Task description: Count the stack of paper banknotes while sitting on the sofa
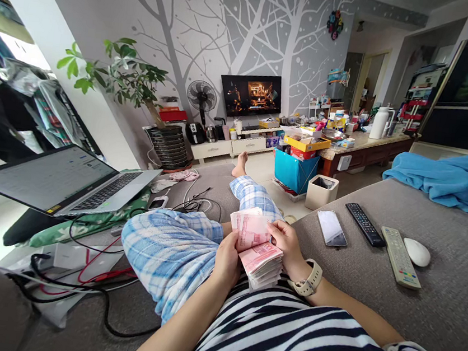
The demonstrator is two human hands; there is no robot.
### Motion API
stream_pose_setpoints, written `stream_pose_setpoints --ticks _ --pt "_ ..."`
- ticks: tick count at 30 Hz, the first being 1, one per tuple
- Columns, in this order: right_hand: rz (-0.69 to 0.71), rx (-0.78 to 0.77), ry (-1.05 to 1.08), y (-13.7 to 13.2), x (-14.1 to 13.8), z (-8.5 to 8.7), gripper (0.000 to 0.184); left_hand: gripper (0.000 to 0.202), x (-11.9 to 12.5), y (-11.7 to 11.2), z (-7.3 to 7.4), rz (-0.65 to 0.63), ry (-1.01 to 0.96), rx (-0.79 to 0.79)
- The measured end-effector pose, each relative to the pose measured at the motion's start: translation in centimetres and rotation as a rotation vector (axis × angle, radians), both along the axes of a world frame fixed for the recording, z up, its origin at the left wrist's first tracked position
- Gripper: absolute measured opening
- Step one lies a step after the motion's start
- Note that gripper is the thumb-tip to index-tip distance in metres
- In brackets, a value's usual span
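Observation:
A thick stack of pink banknotes (261, 262) is held above my lap, folded over so that part of it stands up and part hangs toward me. My left hand (228, 258) grips the stack from its left side, thumb on the notes. On the right, my right hand (286, 243) pinches the edge of the upright notes (251, 229) between thumb and fingers. A pale watch (310, 280) is on my right wrist. The fingers behind the notes are partly hidden.
An open laptop (105, 194) rests on a green cushion at left, with tangled cables (90, 288) below it. On the grey sofa at right lie a phone (332, 228), two remotes (364, 224), a white mouse (417, 252) and a blue blanket (449, 177). A bin (321, 194) stands beyond.

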State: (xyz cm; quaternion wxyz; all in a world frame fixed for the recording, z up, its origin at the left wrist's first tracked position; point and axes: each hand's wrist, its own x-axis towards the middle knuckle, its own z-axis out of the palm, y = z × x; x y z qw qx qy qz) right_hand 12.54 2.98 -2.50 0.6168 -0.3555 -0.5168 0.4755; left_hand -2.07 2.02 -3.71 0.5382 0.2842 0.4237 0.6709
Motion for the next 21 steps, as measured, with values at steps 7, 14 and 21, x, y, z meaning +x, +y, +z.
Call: stream_pose_setpoints --ticks 7,14,21 --pt "0.006 0.004 0.004 -0.1 0.0 0.1 0.038 0.023 0.1 -0.1 0.5 -0.052 -0.053 -0.054" --pt "0.02 0.019 0.012 -0.1 -0.1 0.3 0.037 0.019 0.3 -0.5 0.9 -0.071 -0.054 -0.01" --pt "0.044 0.048 0.012 -0.3 -0.1 0.4 0.04 0.019 0.3 -0.5 0.9 -0.076 -0.093 -0.035"
